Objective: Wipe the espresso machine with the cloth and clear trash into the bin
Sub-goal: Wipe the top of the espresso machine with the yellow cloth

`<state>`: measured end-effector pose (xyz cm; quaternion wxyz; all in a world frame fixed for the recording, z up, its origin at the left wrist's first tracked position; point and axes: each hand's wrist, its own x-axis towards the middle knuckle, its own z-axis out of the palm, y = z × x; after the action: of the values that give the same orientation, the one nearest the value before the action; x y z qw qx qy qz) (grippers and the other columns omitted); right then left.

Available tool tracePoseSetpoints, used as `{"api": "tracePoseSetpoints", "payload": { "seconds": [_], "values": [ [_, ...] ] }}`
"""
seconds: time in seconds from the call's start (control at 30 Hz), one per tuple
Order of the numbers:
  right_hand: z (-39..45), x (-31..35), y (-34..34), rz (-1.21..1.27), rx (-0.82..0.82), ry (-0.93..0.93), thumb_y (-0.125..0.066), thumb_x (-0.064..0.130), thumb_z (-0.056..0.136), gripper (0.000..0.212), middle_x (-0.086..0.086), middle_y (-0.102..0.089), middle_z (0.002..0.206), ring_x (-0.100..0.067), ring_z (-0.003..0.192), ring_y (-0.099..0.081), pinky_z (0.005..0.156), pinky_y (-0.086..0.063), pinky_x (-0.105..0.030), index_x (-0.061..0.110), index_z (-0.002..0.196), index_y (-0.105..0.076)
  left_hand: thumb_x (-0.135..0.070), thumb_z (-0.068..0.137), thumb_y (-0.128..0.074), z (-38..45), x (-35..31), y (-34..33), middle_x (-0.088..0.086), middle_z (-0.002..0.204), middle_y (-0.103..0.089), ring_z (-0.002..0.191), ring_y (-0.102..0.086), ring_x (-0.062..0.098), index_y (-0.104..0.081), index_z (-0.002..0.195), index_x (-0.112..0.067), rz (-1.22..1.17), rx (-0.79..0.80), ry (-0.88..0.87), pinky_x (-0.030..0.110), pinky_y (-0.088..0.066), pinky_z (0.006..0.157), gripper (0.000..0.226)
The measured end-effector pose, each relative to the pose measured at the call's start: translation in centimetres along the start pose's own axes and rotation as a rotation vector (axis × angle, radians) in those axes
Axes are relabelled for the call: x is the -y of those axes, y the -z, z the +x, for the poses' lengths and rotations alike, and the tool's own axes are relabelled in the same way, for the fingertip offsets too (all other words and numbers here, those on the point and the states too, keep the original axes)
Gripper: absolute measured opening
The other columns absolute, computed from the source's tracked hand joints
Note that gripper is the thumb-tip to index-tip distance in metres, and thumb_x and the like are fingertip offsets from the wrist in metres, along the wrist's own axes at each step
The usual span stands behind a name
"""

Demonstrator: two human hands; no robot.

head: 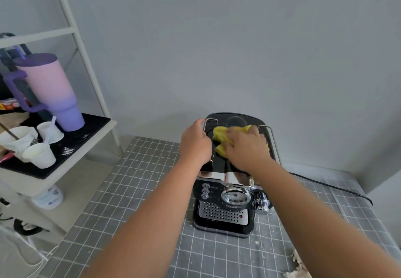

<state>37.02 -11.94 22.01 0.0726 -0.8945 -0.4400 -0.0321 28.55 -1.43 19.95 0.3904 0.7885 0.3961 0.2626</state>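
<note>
Yellow cloth [219, 135] lies bunched on the black top of the espresso machine [225, 210], pressed flat under the right hand [246, 149], whose fingers are spread over it rather than curled; part of the cloth pokes out to the left of the hand and beyond its fingertips. The left hand [195, 145] sits at the machine's left upper edge with its grip closed around the chrome rail there. The machine stands on a grey gridded tabletop [134, 191], its pressure dial and perforated drip tray facing the person, and a black cord [332, 185] trails off to the right. Torn paper scraps [298, 264] lie near the tabletop's lower right corner. On the shelf [71, 154] to the left stand used white paper cups [40, 158] and a pink and purple tumbler [54, 91].
</note>
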Motion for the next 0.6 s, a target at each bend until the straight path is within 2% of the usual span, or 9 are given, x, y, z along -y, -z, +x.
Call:
{"api": "tracePoseSetpoints", "payload": {
  "seconds": [0.07, 0.17, 0.23, 0.27, 0.4, 0.5, 0.6],
  "values": [
    [-2.5, 0.2, 0.2, -0.027, 0.004, 0.132, -0.039, 0.039, 0.095, 0.036, 0.015, -0.051, 0.136, -0.028, 0.12, -0.037, 0.099, -0.032, -0.042, 0.028, 0.124, -0.058, -0.01, 0.098, -0.032, 0.0, 0.0, 0.0, 0.008, 0.138, -0.05, 0.124, -0.047, 0.027, -0.04, 0.142, -0.023, -0.001, -0.014, -0.008, 0.04, -0.044, 0.097, 0.046],
    [-2.6, -0.2, 0.6, 0.032, 0.063, 0.14, -0.038, 0.041, 0.097, 0.04, 0.019, -0.047, 0.141, -0.029, 0.135, -0.026, 0.109, -0.022, -0.044, 0.033, 0.133, -0.053, -0.01, 0.1, -0.031, 0.0, -0.2, 0.0, 0.006, 0.14, -0.049, 0.127, -0.045, 0.025, -0.039, 0.143, -0.022, -0.016, -0.008, -0.001, 0.037, -0.04, 0.097, 0.046],
    [0.1, -0.4, 0.3, 0.074, 0.112, 0.085, -0.035, 0.04, 0.099, 0.045, 0.01, -0.043, 0.148, -0.03, 0.145, -0.015, 0.116, -0.013, -0.044, 0.029, 0.142, -0.044, -0.011, 0.1, -0.03, 0.0, -0.1, -0.1, 0.007, 0.141, -0.048, 0.128, -0.044, 0.025, -0.037, 0.144, -0.021, -0.023, 0.007, 0.009, 0.037, -0.04, 0.099, 0.046],
    [1.9, -0.5, 0.0, 0.076, 0.133, 0.056, -0.034, 0.038, 0.099, 0.048, 0.003, -0.041, 0.15, -0.03, 0.146, -0.015, 0.117, -0.014, -0.044, 0.026, 0.144, -0.04, -0.011, 0.1, -0.03, 0.1, -0.1, -0.1, 0.007, 0.142, -0.047, 0.128, -0.044, 0.025, -0.037, 0.144, -0.021, -0.025, 0.013, 0.013, 0.037, -0.04, 0.099, 0.046],
    [6.9, -0.5, -0.4, 0.095, 0.169, -0.032, -0.033, 0.033, 0.095, 0.046, -0.009, -0.049, 0.141, -0.033, 0.134, -0.032, 0.108, -0.028, -0.043, 0.017, 0.137, -0.043, -0.011, 0.101, -0.029, 0.1, -0.1, -0.1, 0.007, 0.14, -0.048, 0.126, -0.046, 0.024, -0.037, 0.144, -0.021, -0.033, 0.026, 0.015, 0.031, -0.04, 0.091, 0.045],
    [6.3, -0.1, 0.4, 0.129, 0.154, -0.084, -0.035, 0.029, 0.096, 0.048, -0.018, -0.044, 0.142, -0.035, 0.135, -0.032, 0.108, -0.027, -0.043, 0.016, 0.142, -0.038, -0.011, 0.101, -0.029, 0.2, 0.1, -0.3, 0.008, 0.139, -0.049, 0.126, -0.046, 0.024, -0.038, 0.144, -0.022, -0.038, 0.023, 0.018, 0.031, -0.039, 0.092, 0.045],
    [2.3, 0.8, 1.4, 0.112, 0.171, -0.031, -0.035, 0.027, 0.1, 0.049, -0.015, -0.032, 0.152, -0.031, 0.144, -0.021, 0.112, -0.024, -0.041, 0.015, 0.147, -0.033, -0.012, 0.1, -0.03, 0.3, 0.3, -0.5, 0.007, 0.14, -0.048, 0.127, -0.044, 0.024, -0.037, 0.144, -0.023, -0.055, 0.02, 0.022, 0.033, -0.038, 0.095, 0.045]
  ]
}}
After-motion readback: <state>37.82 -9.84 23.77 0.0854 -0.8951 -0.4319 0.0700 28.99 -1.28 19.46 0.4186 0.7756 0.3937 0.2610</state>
